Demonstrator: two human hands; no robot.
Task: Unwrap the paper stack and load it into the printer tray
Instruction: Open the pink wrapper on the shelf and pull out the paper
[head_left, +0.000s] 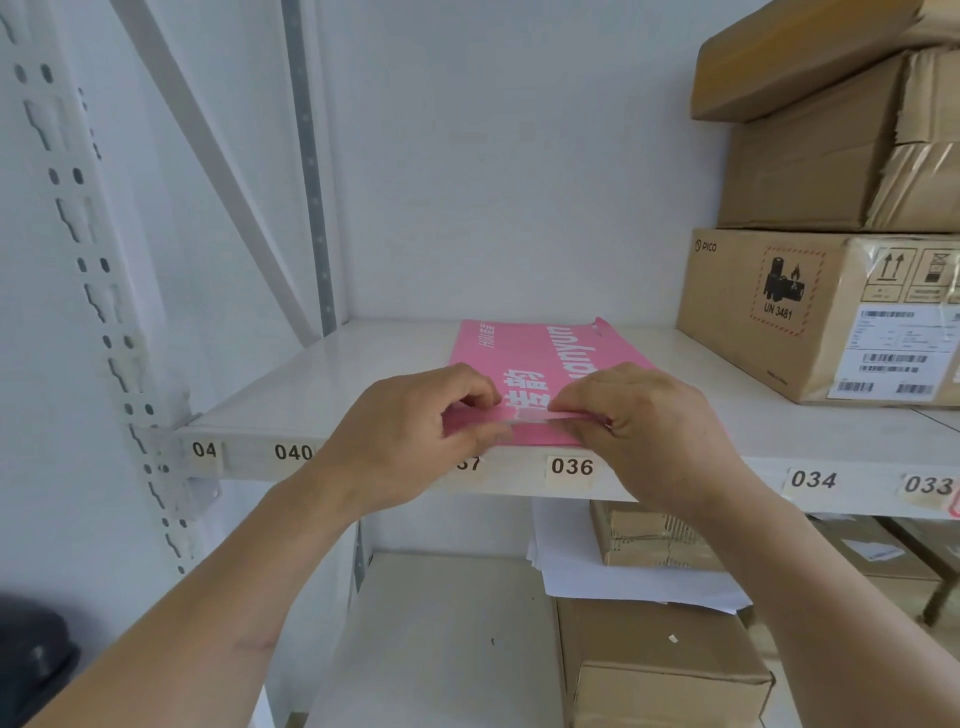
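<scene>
Left hand (415, 436): nearest the camera, fingers curled, pinching the near flap of the pink wrapper.
Right hand (649, 421): beside it, fingertips pressed together on the same flap.
Paper stack (524, 358): flat in its pink wrapper on the white shelf (332, 384), near edge at the shelf lip above label 036 (571, 466).
Cardboard boxes (810, 312): stacked at the shelf's right end, apart from the stack.

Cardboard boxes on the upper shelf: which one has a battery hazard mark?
The bottom box of the right-hand stack, printed PICO and UN 3481; the two above it look unmarked.
</scene>
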